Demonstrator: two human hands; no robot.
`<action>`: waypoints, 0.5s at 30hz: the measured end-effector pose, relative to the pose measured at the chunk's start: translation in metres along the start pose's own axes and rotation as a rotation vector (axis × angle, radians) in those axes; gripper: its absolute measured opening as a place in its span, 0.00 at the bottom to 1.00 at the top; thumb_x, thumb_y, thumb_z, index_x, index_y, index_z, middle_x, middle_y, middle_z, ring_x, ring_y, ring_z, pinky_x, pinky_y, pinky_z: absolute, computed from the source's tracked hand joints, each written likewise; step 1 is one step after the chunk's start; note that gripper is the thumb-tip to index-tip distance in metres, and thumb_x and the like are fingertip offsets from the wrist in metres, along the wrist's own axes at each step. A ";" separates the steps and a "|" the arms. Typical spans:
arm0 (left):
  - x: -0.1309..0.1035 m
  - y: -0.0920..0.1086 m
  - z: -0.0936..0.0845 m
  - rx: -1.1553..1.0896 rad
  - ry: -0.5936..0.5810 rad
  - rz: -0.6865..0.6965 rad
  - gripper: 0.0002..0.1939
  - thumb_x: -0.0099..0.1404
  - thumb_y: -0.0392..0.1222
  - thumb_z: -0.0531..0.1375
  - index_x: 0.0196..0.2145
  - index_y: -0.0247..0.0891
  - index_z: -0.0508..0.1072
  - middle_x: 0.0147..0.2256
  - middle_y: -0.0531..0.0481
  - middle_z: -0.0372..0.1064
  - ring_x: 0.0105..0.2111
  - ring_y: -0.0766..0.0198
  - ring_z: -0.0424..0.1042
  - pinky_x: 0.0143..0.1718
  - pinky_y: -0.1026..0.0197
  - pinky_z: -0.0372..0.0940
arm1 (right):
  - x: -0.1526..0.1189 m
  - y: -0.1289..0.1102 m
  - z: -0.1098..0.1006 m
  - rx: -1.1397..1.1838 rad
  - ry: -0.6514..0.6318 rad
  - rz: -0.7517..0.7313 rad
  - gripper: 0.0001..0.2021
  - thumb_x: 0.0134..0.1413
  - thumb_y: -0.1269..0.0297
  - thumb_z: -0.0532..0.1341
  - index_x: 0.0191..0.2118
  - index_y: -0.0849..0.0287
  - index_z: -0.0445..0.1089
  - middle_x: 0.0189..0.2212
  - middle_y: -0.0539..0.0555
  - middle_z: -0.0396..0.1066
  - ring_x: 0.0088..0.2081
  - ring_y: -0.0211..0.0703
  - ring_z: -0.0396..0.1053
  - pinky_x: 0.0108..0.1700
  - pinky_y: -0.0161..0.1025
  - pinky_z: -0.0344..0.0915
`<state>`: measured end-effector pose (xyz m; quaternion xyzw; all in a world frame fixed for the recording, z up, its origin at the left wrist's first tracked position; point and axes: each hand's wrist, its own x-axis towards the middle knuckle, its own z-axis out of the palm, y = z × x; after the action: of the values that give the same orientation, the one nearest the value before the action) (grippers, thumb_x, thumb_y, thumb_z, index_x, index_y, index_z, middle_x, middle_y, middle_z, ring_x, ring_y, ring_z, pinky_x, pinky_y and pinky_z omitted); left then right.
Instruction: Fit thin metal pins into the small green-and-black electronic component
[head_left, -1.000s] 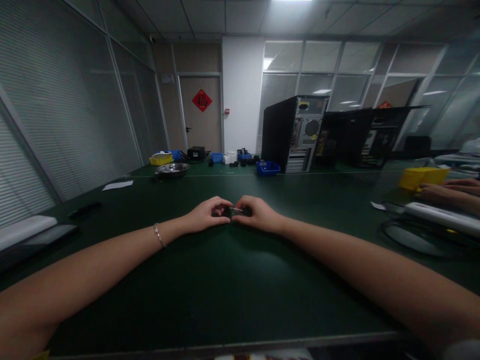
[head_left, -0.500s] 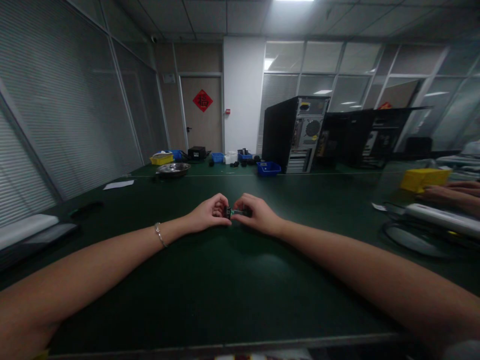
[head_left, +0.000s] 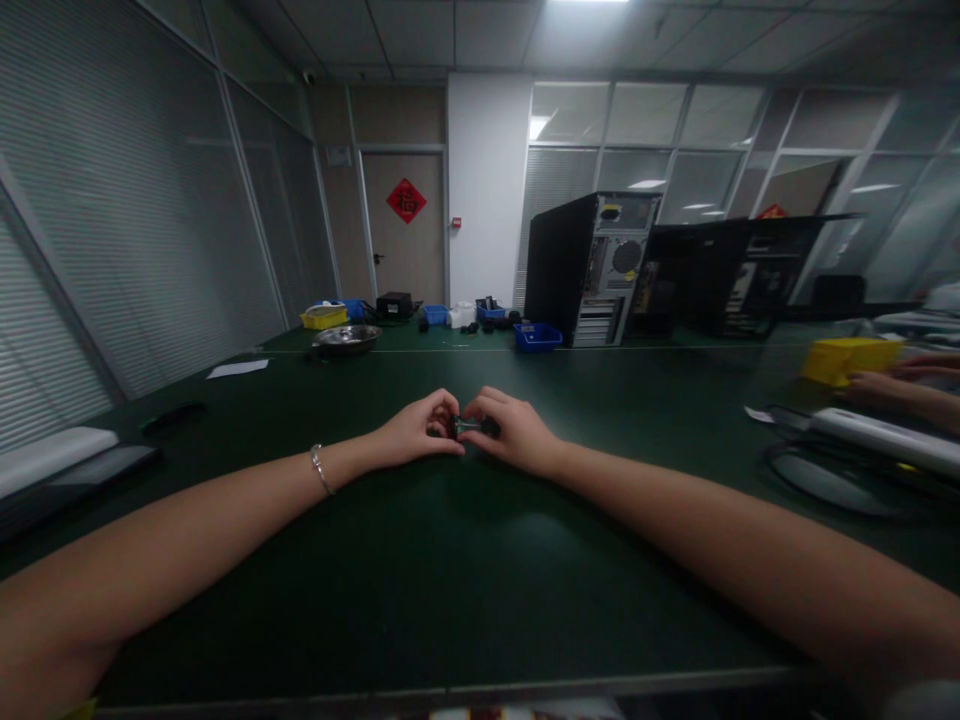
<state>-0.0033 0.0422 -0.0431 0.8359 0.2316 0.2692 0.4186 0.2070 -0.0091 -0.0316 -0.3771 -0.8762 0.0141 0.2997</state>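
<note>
My left hand (head_left: 420, 425) is closed, with a small dark part (head_left: 454, 428) pinched between its thumb and fingers. Facing it, my right hand (head_left: 517, 430) is closed on a small pale greenish piece (head_left: 470, 426) with a dark rounded end. The two pieces touch or nearly touch between my fingertips; which, I cannot tell. They are too small and dim to name by kind, and my fingers partly cover them. Both hands are held just over the dark green tabletop (head_left: 420, 580).
Toward the back stand a metal bowl (head_left: 346, 339), a yellow bin (head_left: 324, 317), a blue bin (head_left: 537, 338) and a black computer tower (head_left: 570, 270). At right, another person's hand (head_left: 892, 388) is beside a yellow box (head_left: 847, 358). A white-edged device (head_left: 885, 445) lies nearer.
The fingers of both hands have shifted slightly around the small pieces, and the dark part has turned a little. Over at right, the other person's hands have moved slightly.
</note>
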 end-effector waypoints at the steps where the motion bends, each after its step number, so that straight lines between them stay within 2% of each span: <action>1: 0.000 0.001 0.000 0.017 -0.005 0.001 0.22 0.52 0.40 0.68 0.42 0.39 0.63 0.36 0.53 0.64 0.35 0.64 0.68 0.38 0.57 0.66 | 0.000 0.000 0.000 -0.003 -0.002 0.001 0.11 0.55 0.59 0.62 0.42 0.58 0.67 0.38 0.53 0.66 0.35 0.40 0.66 0.36 0.35 0.60; 7: -0.002 0.005 0.001 0.083 -0.014 0.013 0.22 0.54 0.42 0.68 0.43 0.39 0.64 0.38 0.51 0.66 0.35 0.63 0.68 0.38 0.57 0.65 | 0.001 0.001 0.002 -0.013 -0.003 -0.019 0.10 0.55 0.59 0.62 0.40 0.58 0.67 0.38 0.53 0.66 0.35 0.39 0.65 0.35 0.34 0.59; 12: -0.001 0.002 -0.001 0.048 -0.046 0.022 0.28 0.54 0.41 0.67 0.51 0.40 0.62 0.43 0.48 0.67 0.38 0.61 0.69 0.42 0.54 0.65 | 0.001 0.002 0.005 -0.051 -0.002 -0.003 0.10 0.55 0.58 0.62 0.39 0.57 0.66 0.37 0.52 0.66 0.35 0.39 0.65 0.34 0.34 0.57; 15: 0.001 0.001 -0.003 0.025 -0.073 0.012 0.27 0.56 0.41 0.65 0.53 0.39 0.63 0.46 0.46 0.66 0.42 0.59 0.69 0.44 0.54 0.64 | 0.001 0.003 0.005 -0.098 -0.009 -0.012 0.09 0.56 0.60 0.61 0.41 0.57 0.66 0.38 0.52 0.66 0.35 0.39 0.65 0.33 0.33 0.56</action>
<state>-0.0047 0.0443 -0.0405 0.8517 0.2147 0.2380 0.4146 0.2056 -0.0056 -0.0358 -0.3858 -0.8795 -0.0289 0.2772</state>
